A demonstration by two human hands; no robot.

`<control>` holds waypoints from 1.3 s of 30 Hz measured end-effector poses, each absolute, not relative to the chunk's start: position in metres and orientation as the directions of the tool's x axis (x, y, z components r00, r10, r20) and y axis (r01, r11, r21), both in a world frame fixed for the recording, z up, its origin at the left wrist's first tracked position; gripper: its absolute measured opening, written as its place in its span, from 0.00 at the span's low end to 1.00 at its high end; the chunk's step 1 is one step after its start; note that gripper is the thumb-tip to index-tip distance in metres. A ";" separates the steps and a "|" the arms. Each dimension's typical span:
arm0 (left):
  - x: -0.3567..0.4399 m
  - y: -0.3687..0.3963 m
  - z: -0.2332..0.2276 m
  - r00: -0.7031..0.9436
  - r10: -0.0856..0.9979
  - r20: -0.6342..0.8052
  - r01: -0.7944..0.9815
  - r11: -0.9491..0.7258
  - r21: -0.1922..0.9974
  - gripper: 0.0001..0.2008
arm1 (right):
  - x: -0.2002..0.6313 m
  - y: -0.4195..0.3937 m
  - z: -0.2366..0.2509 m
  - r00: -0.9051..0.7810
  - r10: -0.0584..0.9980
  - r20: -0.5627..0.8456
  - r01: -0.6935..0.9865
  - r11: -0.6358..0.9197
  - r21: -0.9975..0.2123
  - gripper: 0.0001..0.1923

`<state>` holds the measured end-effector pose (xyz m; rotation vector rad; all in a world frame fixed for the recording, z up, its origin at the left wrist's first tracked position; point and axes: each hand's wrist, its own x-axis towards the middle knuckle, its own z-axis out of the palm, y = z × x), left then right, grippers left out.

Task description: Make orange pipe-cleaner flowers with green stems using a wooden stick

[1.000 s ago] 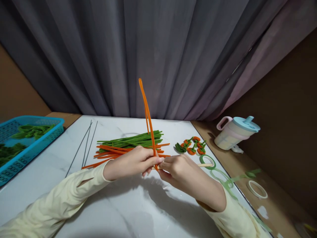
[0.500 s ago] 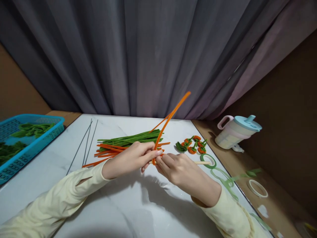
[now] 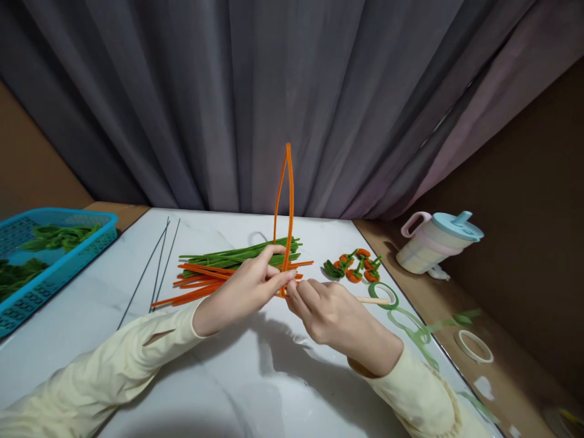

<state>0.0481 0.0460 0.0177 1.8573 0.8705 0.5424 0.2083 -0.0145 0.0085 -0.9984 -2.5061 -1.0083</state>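
An orange pipe cleaner (image 3: 291, 201), bent into a tall narrow loop, rises from between my hands. My left hand (image 3: 253, 281) pinches its lower part between thumb and fingers. A thin pale wooden stick (image 3: 371, 300) lies in the closed fingers of my right hand (image 3: 331, 310), its end sticking out to the right. The pipe cleaner is wrapped round the stick's left end; the fingers partly hide the wrap. Just behind my hands lie bundles of green pipe cleaners (image 3: 223, 259) and orange pipe cleaners (image 3: 196, 286).
Small orange pumpkin shapes with green stems (image 3: 358, 267) sit at the right. Beyond are green tape (image 3: 395, 298), a white ring (image 3: 474, 347) and a lidded cup (image 3: 431, 243). Dark wires (image 3: 157, 267) and a blue basket (image 3: 86, 246) with green leaf shapes occupy the left.
The orange pipe cleaner has swung from leaning right to standing upright. My left index finger has lifted a little, and my right hand stays near the same place on the stick.
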 end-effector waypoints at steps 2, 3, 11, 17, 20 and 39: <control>0.049 0.048 0.014 0.633 0.774 -0.002 0.303 -0.245 0.921 0.22 | 0.208 -0.013 0.010 -0.735 0.497 0.462 0.678 0.524 0.516 0.08; 0.050 0.048 0.013 0.629 0.777 0.004 0.286 -0.235 0.929 0.23 | 0.208 -0.013 0.010 -0.736 0.496 0.462 0.677 0.524 0.516 0.08; 0.053 0.050 0.005 0.602 0.797 0.060 0.228 -0.243 0.943 0.18 | 0.208 -0.011 0.009 -0.711 0.482 0.512 0.703 0.500 0.505 0.08; 0.052 0.047 0.002 0.557 0.801 0.219 0.262 -0.419 0.869 0.07 | 0.209 -0.011 0.009 -0.725 0.487 0.487 0.689 0.507 0.519 0.10; 0.051 0.046 0.000 0.537 0.769 0.347 0.253 -0.539 0.803 0.08 | 0.209 -0.011 0.012 -0.722 0.496 0.482 0.692 0.523 0.498 0.11; 0.036 0.035 0.024 0.877 -0.046 0.478 0.176 -0.895 -0.410 0.14 | 0.231 -0.015 0.024 -0.680 0.623 0.387 0.731 0.621 0.284 0.16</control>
